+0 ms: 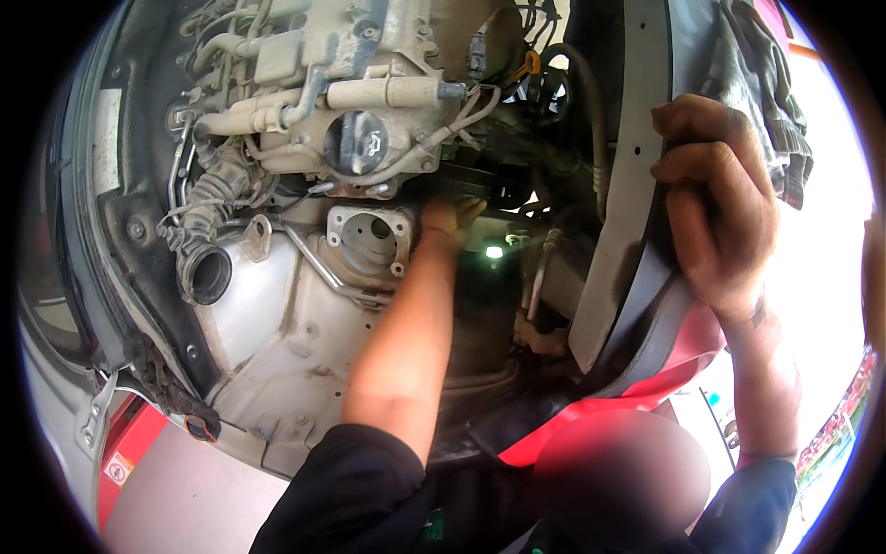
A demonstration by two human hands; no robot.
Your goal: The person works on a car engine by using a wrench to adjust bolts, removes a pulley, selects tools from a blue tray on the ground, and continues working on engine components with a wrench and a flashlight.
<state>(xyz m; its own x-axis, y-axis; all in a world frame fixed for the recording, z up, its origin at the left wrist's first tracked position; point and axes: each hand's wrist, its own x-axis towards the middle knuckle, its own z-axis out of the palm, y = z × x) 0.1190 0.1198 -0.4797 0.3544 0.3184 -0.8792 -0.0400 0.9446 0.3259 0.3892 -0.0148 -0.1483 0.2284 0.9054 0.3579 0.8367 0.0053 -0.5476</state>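
Note:
My left forearm reaches down into a car's engine bay, beside a metal bracket with a large round opening (pixel 369 242). My left hand (pixel 448 219) is under the engine (pixel 305 46), near a dark part (pixel 461 180); its fingers look bent, and whatever they touch is hidden in shadow. On the right, my right hand (pixel 715 203) has curled fingers gripping the dark edge of the front panel (pixel 627 222). A small bright light (pixel 494 252) shows just right of my left wrist, deep in the bay.
A ribbed intake hose (pixel 208 198) with an open end lies at left. A grey cloth (pixel 775 129) hangs over the right edge, above a red cover (pixel 688 342). A blurred round shape (pixel 618 471) fills the lower middle. The pale bay wall (pixel 258 388) spans the lower left.

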